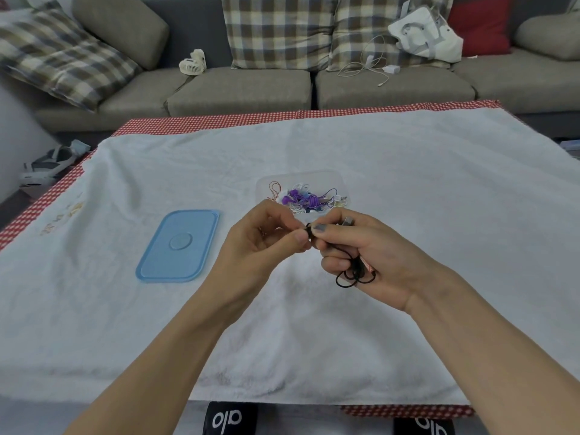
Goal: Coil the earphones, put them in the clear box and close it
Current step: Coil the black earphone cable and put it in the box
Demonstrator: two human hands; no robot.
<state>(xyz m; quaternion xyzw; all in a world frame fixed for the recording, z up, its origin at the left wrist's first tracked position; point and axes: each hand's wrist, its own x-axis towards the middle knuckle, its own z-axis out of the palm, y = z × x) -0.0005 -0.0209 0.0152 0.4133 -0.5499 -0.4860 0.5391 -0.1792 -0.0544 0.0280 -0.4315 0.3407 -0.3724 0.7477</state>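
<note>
While the right hand [361, 255] grips the coiled black earphones [354, 273], the left hand [266, 237] pinches their end, keeping loops tidy for the open box [266, 183], lid [178, 245] aside.

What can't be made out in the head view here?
- Black earphones: most of the coil is hidden inside the right hand; earbuds not visible.
- Clear box: near wall hidden behind both hands; contents a tangle, count unreadable.
- Left hand: what its fingertips pinch is too small to tell.
- Blue lid: underside unseen.
</note>
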